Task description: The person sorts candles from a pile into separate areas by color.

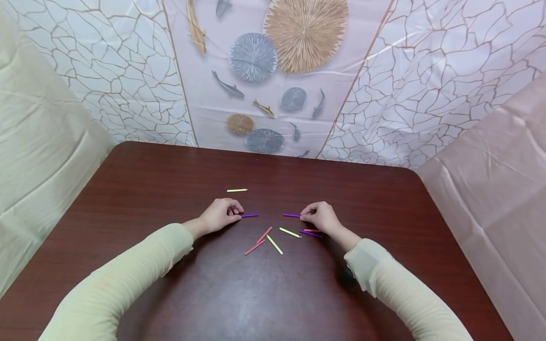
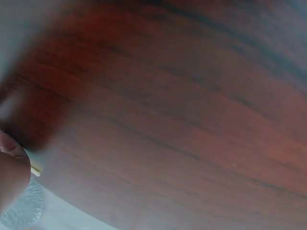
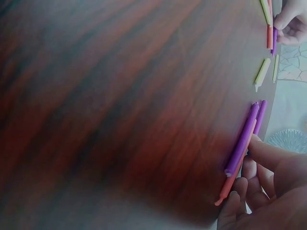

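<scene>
My left hand (image 1: pixel 220 215) pinches the end of a thin purple candle (image 1: pixel 250 215), which points right, low over the table. Opposite it, my right hand (image 1: pixel 322 218) holds a second purple candle (image 1: pixel 292 215) between thumb and fingers, its free end pointing left. A gap separates the two candles. Just below the right hand lie another purple candle (image 3: pixel 242 139) and a red candle (image 3: pixel 225 189), side by side. In the left wrist view only part of the left hand (image 2: pixel 12 167) shows at the edge, and its candle is hidden there.
Two red candles (image 1: pixel 255 247) lie near the middle of the dark wooden table (image 1: pixel 239 293), with two yellow candles (image 1: pixel 275 245) beside them. Farther back is a lone yellow candle (image 1: pixel 237 190). A patterned curtain (image 1: pixel 264 118) hangs behind the table's far edge.
</scene>
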`<state>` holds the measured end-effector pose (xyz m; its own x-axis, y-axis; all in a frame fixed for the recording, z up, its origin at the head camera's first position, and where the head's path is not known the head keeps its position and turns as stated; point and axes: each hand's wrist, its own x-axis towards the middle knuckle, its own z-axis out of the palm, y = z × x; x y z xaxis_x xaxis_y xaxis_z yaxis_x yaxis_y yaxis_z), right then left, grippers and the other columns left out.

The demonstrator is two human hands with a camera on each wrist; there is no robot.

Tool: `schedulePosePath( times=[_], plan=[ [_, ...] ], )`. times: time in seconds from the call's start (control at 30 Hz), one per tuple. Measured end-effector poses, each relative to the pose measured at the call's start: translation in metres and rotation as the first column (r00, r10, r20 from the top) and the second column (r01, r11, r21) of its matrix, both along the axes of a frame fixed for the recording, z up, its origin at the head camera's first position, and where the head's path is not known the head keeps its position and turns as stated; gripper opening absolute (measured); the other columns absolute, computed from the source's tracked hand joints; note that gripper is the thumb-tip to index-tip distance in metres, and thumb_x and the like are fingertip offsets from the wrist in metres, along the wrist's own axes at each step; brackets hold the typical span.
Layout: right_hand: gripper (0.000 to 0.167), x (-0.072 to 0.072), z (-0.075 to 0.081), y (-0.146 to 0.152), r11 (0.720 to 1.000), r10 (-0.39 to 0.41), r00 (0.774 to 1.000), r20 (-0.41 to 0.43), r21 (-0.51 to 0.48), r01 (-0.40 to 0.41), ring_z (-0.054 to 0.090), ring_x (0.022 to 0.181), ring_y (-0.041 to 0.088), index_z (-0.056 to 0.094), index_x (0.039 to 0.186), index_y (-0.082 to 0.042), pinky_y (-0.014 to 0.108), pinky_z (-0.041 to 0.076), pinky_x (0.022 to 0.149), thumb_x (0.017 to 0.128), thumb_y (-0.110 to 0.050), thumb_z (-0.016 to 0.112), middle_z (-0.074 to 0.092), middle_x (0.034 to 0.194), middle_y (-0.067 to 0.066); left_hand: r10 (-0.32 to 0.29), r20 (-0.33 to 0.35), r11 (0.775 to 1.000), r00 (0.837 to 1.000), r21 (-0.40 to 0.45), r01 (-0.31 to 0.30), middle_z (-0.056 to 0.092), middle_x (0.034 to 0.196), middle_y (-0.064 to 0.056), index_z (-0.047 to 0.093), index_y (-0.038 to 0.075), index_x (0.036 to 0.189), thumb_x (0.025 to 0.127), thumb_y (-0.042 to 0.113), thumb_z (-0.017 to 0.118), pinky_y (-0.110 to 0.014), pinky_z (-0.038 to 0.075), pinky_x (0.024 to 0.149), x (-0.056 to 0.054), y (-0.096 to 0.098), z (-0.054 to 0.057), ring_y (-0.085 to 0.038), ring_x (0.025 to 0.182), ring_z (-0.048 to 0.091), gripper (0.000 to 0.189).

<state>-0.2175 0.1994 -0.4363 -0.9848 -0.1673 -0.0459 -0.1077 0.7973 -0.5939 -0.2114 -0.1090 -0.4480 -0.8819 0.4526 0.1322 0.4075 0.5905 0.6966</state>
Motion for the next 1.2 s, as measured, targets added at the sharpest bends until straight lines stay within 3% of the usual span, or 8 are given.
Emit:
schedulePosePath(
  times=[0.5,1.2],
  plan=[
    [0.009,-0.0008,-0.0006,0.0008,1.0,-0.009,1.0,0.019,-0.019,0.01,0.053,0.064,0.005,0.073,0.078,-0.006,0.023,0.044,0.066,0.075,-0.014,0.075,0.069,0.07,0.003,0.013,-0.01,0.999,1.0,-0.038,-0.014,0.062,0.073,-0.002,0.069,0.002,0.083,0.08,0.005,0.068,-0.019,0.042,0.064,0.0036,0.0003,0.0006,-0.006,0.067,0.052,0.005],
    [0.007,-0.0025,-0.0022,0.0039,1.0,0.018,1.0,0.021,-0.02,-0.017,0.054,0.068,0.007,0.074,0.079,-0.006,0.024,0.044,0.069,0.077,-0.013,0.073,0.07,0.073,0.005,0.032,-0.035,0.999,0.999,-0.009,-0.033,0.062,0.073,-0.002,0.069,0.003,0.083,0.079,0.004,0.067,-0.018,0.042,0.063,0.0051,0.0023,-0.0042,-0.006,0.067,0.051,0.004]
  ],
)
